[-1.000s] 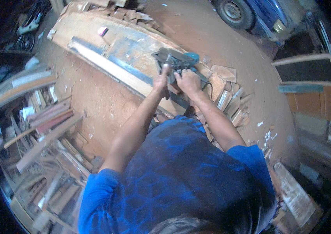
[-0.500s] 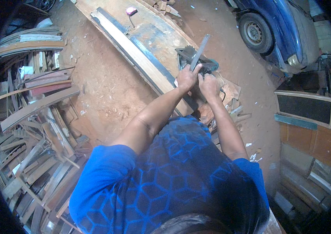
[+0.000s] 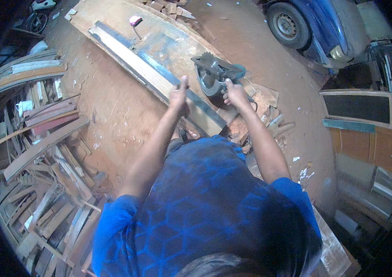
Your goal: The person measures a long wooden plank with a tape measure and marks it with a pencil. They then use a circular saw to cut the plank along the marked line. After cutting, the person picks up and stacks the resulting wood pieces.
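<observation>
A circular saw (image 3: 210, 75) with a toothed blade rests at the right side of the workbench, its dark body and greenish end turned to the right. My right hand (image 3: 236, 94) is closed around the saw's handle, thumb upward. To the left, my left hand (image 3: 177, 98) is over the near edge of a long pale wooden plank (image 3: 152, 77). Its thumb points up and its fingers curl out of sight, so what they hold is hidden. A dark blue strip (image 3: 159, 67) runs along the plank's far side.
A pink and white tape measure (image 3: 135, 20) lies on the workbench (image 3: 113, 13). Offcuts (image 3: 263, 96) lie right of the saw. Stacked scrap wood (image 3: 43, 157) fills the left side. A blue car (image 3: 318, 25) stands at the upper right, above framed panels (image 3: 357, 105).
My left hand has moved left, away from the saw, to the plank's edge. The grey ruler-like strip it held upright is no longer visible. My right hand stays at the saw.
</observation>
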{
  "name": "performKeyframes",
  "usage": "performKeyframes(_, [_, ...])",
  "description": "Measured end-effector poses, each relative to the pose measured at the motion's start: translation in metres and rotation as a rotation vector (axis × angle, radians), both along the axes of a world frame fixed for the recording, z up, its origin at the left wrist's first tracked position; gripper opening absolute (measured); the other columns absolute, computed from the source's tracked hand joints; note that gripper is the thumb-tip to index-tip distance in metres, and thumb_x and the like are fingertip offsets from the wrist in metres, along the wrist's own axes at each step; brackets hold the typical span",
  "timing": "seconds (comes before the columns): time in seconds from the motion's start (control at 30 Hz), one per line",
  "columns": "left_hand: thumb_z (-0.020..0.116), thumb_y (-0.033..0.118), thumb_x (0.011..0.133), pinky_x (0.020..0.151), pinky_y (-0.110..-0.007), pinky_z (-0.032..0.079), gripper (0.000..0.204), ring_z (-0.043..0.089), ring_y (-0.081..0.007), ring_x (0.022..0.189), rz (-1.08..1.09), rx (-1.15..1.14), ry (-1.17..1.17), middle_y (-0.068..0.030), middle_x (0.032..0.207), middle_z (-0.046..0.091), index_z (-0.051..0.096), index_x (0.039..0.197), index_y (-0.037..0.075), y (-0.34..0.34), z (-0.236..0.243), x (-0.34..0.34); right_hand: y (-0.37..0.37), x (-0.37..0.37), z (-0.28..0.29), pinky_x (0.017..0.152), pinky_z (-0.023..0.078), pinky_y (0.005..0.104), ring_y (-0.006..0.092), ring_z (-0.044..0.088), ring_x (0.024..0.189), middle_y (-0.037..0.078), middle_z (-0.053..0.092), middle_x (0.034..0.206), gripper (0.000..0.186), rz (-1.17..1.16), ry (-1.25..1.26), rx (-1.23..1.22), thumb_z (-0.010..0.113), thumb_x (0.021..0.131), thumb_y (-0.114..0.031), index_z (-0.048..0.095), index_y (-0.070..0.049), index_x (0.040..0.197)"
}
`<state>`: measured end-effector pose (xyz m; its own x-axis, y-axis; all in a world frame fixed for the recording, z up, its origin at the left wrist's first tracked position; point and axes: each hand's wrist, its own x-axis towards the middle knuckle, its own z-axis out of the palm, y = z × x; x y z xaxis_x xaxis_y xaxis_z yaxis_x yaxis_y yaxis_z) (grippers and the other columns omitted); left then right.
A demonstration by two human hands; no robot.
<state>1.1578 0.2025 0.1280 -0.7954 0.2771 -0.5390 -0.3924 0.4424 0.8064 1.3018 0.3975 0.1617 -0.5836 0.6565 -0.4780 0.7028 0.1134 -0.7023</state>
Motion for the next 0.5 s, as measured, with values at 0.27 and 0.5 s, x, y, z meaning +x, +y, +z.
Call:
performKeyframes(0.27, [0.064, 0.043, 0.095, 0.048, -0.028, 0.044, 0.066, 0.051, -0.0112, 0.061, 0.345, 0.233, -0.435, -0.0181, 0.122, 0.063, 0.041, 0.141, 0.002, -0.054, -0.009, -0.037, -0.010, 0.008, 0.011, 0.065, 0.056, 0.0442, 0.0340, 0.071, 0.075, 0.019, 0.066, 0.069, 0.045, 0.464, -0.003, 0.874, 0.061, 0.094, -0.045, 0.067, -0.003, 0.080])
performKeyframes(0.5, [0.058, 0.039, 0.100, 0.059, -0.031, 0.053, 0.054, 0.056, -0.0161, 0.079, 0.337, 0.316, -0.461, -0.0162, 0.120, 0.061, 0.045, 0.134, -0.001, -0.036, -0.017, -0.035, -0.008, -0.008, 0.000, 0.052, 0.052, 0.0360, 0.0221, 0.066, 0.059, 0.013, 0.067, 0.070, 0.049, -0.136, -0.078, -0.190, 0.045, 0.105, -0.039, 0.070, 0.002, 0.092])
